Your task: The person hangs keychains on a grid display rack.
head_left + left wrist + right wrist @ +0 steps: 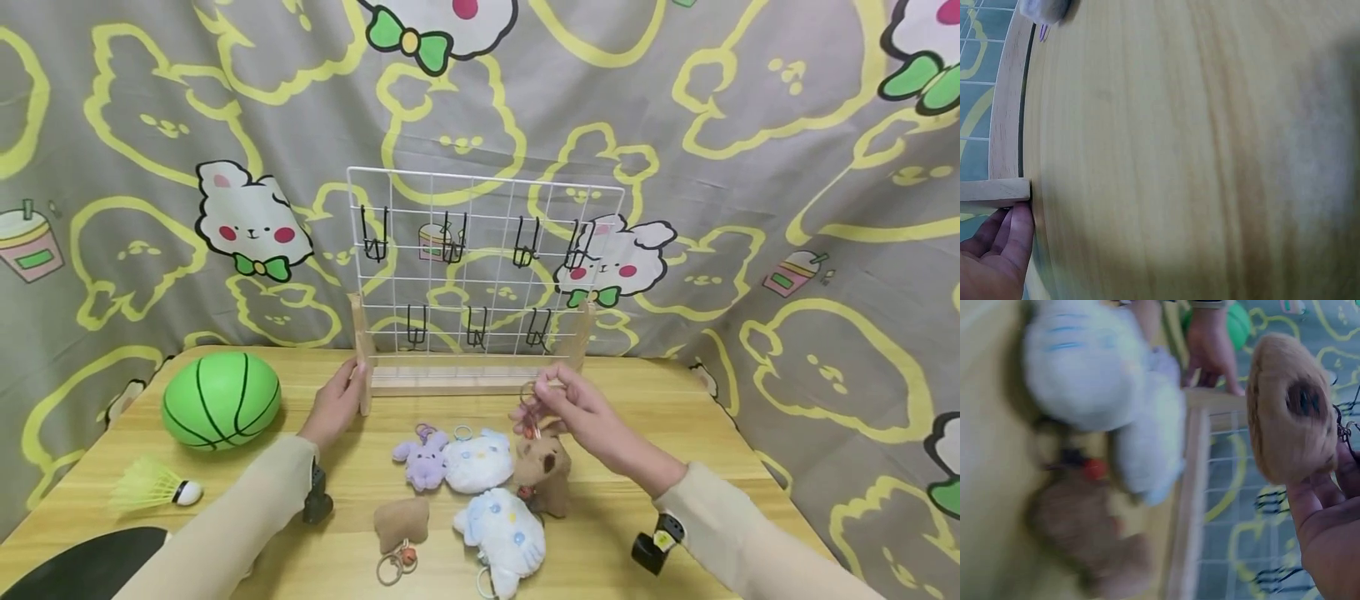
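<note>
Grey cartoon-print curtains (465,117) hang behind a wood-grain table (712,433)

Beige sleeves (247,508); black cameras (648,552) strapped at wrists.

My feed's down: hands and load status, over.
Left hand touching rack's wooden foot. Right hand holding up brown plush. White plushes nearby, no obstruction seen.

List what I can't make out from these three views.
Head: dark curved thing, cut off by the bottom-left edges; identity unclear.
Head: tabletop brown plush at right, partly hidden behind the held brown plush in the right hand.
Left wrist: small plush, cut off by the upper edge.
Right wrist: white plush at top, its face smeared by blur.
</note>
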Demonstrator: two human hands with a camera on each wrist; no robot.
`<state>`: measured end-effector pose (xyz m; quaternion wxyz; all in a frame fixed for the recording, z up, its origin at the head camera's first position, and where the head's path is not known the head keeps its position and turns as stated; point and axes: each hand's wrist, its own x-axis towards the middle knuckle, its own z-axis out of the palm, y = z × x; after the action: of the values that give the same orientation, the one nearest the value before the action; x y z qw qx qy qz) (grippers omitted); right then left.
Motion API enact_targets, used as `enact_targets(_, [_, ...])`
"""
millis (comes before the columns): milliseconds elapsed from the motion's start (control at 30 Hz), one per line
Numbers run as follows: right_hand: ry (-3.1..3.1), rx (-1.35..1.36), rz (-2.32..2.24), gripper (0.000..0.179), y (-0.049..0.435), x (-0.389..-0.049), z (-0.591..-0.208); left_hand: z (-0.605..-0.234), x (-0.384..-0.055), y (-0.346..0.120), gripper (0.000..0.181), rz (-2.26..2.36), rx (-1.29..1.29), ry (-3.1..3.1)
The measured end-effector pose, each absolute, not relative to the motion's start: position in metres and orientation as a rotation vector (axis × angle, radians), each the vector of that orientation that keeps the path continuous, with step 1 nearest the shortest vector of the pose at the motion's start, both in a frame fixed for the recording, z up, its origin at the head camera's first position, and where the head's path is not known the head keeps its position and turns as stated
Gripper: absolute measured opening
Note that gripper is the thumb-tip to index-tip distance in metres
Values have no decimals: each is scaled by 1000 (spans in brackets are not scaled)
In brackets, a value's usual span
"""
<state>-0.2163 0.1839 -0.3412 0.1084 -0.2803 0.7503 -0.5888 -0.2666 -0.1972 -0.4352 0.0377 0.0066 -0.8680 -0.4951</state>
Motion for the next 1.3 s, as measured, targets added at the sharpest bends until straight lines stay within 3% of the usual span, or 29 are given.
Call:
enact_targets(333, [2205,-900,-1829,21,121,-247,-289,-437,-265,-196,69,-1503,19,-2675])
enact_targets(800, [2132,-1029,-1976,17,15,-268,-247,-440,-267,-197,76,-1429,17,-2708])
enact_targets(967, [2132,-1002,-2018,23,-11,-274,-236,-442,-268,-199,74,-1385,35,-2674])
enact_targets(1300, [2172,-834,-2042,16,-37,-284,-240,-447,-274,-199,70,-1335,-19,-2633])
